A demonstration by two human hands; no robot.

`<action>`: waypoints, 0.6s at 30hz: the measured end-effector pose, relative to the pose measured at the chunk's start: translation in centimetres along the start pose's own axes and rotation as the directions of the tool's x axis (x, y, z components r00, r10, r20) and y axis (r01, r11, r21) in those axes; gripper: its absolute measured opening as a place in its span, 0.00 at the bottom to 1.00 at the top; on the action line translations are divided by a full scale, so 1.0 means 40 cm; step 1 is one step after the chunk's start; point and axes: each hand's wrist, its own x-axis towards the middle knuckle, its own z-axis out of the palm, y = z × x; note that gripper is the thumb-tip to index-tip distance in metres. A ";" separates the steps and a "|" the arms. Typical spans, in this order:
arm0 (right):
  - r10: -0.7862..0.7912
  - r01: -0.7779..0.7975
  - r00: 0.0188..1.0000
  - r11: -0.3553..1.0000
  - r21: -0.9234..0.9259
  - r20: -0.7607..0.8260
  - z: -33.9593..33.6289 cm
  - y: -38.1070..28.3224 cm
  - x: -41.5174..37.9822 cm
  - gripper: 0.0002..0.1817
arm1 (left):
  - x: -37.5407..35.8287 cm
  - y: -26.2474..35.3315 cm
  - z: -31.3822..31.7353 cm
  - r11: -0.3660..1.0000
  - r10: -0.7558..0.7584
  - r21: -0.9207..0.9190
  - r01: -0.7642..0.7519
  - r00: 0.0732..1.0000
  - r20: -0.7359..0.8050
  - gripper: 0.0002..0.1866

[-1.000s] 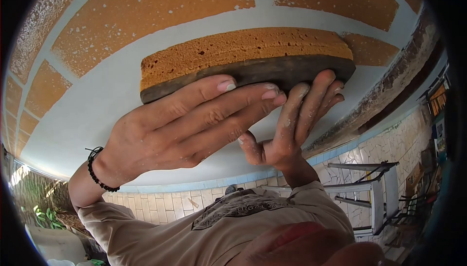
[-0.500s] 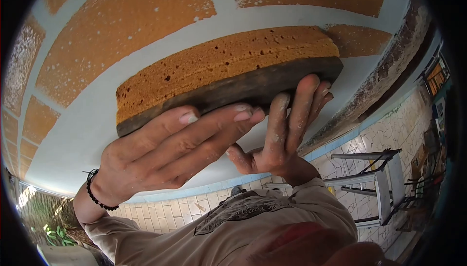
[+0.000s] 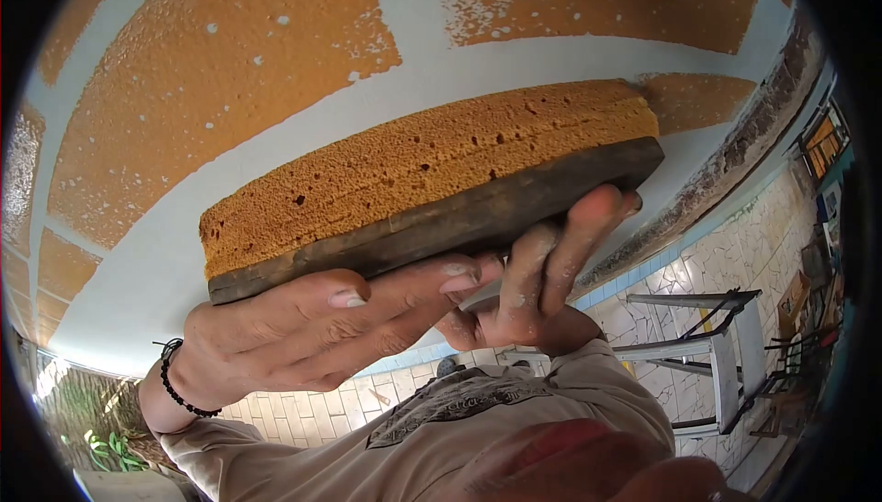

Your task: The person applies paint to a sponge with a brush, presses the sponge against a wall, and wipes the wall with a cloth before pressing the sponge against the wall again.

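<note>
A long orange sponge [image 3: 423, 171] with dark pores is fixed to a dark flat backing [image 3: 441, 213]. It lies tilted against the painted wall [image 3: 202, 194], its right end higher. My left hand [image 3: 303, 323], with a black cord bracelet [image 3: 169, 378] at the wrist, supports the backing from below, fingers pressed together along it. My right hand [image 3: 542, 291] holds the backing near its right end, its whitish, dusty fingers bent against it. The fingertips of the two hands almost meet.
Orange blocks [image 3: 211, 70] with pale bands cover the wall. A rough brown edge [image 3: 735, 157] borders it at right. Below right, a metal ladder [image 3: 726, 369] stands on a tiled floor [image 3: 726, 249]. Green plants [image 3: 110, 447] show at lower left.
The sponge and both hands have moved slightly down in view, and the wall pattern has shifted. The right hand's fingers are bent more. Both hands keep their hold.
</note>
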 end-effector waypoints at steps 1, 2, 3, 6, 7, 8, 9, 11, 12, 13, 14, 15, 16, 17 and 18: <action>0.000 0.000 0.999 1.000 -0.007 0.033 -0.009 -0.001 0.008 0.30 | -0.002 0.000 0.001 1.000 -0.006 -0.005 0.006 1.000 0.007 0.18; 0.003 -0.002 0.999 1.000 -0.005 0.043 -0.008 0.000 0.009 0.30 | -0.003 0.001 0.002 1.000 -0.011 -0.010 0.012 1.000 0.014 0.18; 0.005 -0.005 0.999 1.000 -0.002 0.053 -0.007 0.002 0.010 0.30 | -0.003 0.009 0.009 0.999 -0.040 -0.010 0.040 0.999 0.004 0.18; 0.009 -0.010 0.999 0.999 0.031 0.047 0.009 0.006 0.005 0.32 | 0.004 0.004 0.024 0.999 -0.042 0.015 0.043 0.999 -0.031 0.19; 0.005 -0.008 0.998 0.999 0.042 0.067 0.005 0.009 0.001 0.33 | 0.006 0.001 0.031 0.999 -0.049 0.009 0.049 0.998 -0.044 0.19; 0.006 -0.009 0.998 0.999 0.053 0.065 0.008 0.011 0.000 0.34 | 0.008 -0.003 0.037 0.998 -0.055 0.003 0.055 0.997 -0.058 0.19; 0.007 -0.011 0.998 0.998 0.064 0.064 0.011 0.013 -0.001 0.35 | 0.007 0.001 0.045 0.997 -0.079 -0.025 0.077 0.994 -0.075 0.19; -0.031 0.028 0.997 0.998 0.048 0.066 0.016 0.028 -0.011 0.37 | 0.006 0.006 0.058 0.992 -0.114 -0.065 0.108 0.989 -0.092 0.20; -0.076 0.074 0.993 0.997 0.023 0.091 0.013 0.043 -0.020 0.38 | 0.005 0.008 0.061 0.990 -0.123 -0.080 0.116 0.988 -0.092 0.20; -0.121 0.121 0.986 0.993 0.002 0.116 0.011 0.056 -0.023 0.40 | 0.006 0.005 0.064 0.988 -0.131 -0.090 0.122 0.986 -0.102 0.20; -0.091 0.092 0.994 0.996 -0.003 0.059 0.027 0.048 -0.016 0.41 | 0.006 0.003 0.067 0.987 -0.138 -0.100 0.127 0.984 -0.112 0.21; -0.070 0.071 0.995 0.997 -0.002 0.071 0.020 0.041 -0.003 0.42 | 0.007 0.000 0.070 0.985 -0.146 -0.110 0.132 0.982 -0.122 0.21; -0.049 0.050 0.995 0.999 -0.001 0.083 0.014 0.034 0.010 0.43 | 0.007 0.001 0.067 0.982 -0.159 -0.125 0.145 0.980 -0.115 0.21; -0.028 0.028 0.995 1.000 -0.001 0.094 0.008 0.027 0.023 0.45 | 0.007 0.000 0.070 0.981 -0.163 -0.126 0.147 0.978 -0.129 0.22; 0.001 0.000 0.992 1.000 -0.008 0.127 0.000 0.018 0.027 0.45 | 0.006 -0.001 0.072 0.981 -0.167 -0.128 0.149 0.976 -0.142 0.23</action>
